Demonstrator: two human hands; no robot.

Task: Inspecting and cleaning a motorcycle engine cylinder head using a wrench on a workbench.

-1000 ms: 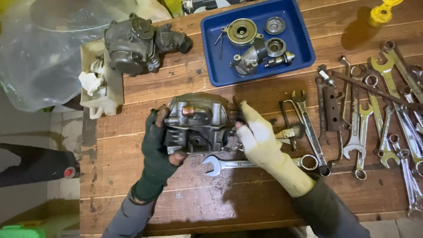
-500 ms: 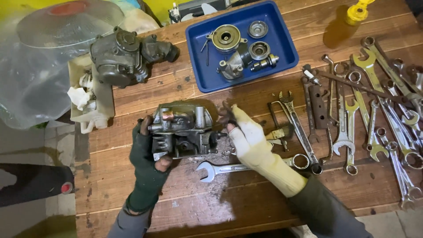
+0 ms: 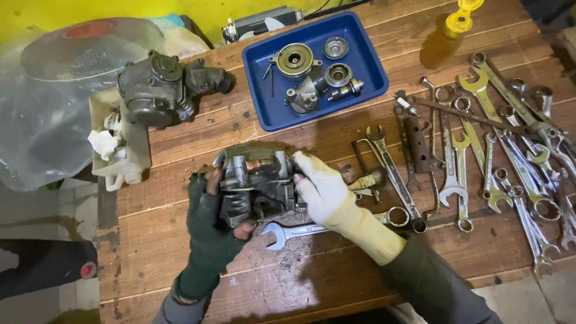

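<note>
Both hands clasp a grimy grey cast-metal engine part (image 3: 257,183) over the middle of the worn wooden plank workbench (image 3: 180,264). The left hand (image 3: 210,225), in a dark green fingerless glove, grips its left side with bare fingertips curled over the casting; the right hand (image 3: 321,189), in a pale cream knitted glove, presses against its right side. How far the right fingers wrap around the back is hidden by the part itself. The part's underside cannot be seen, nor whether it rests on the boards.

Just below the part lies a silver open-ended spanner (image 3: 288,231), its shaft partly covered by the right wrist.

At the back a blue rectangular plastic tray (image 3: 270,117) holds round brass-coloured metal discs, a small grey housing and a short shaft. A dirty white plastic tub (image 3: 135,153) at the left edge holds crumpled white rag, with a second dark engine casting (image 3: 162,90) lying partly over it. A clear plastic bag (image 3: 42,108) blurs whatever is inside it. The row of spanners (image 3: 498,156) on the right is cut off by the frame edge.
</note>
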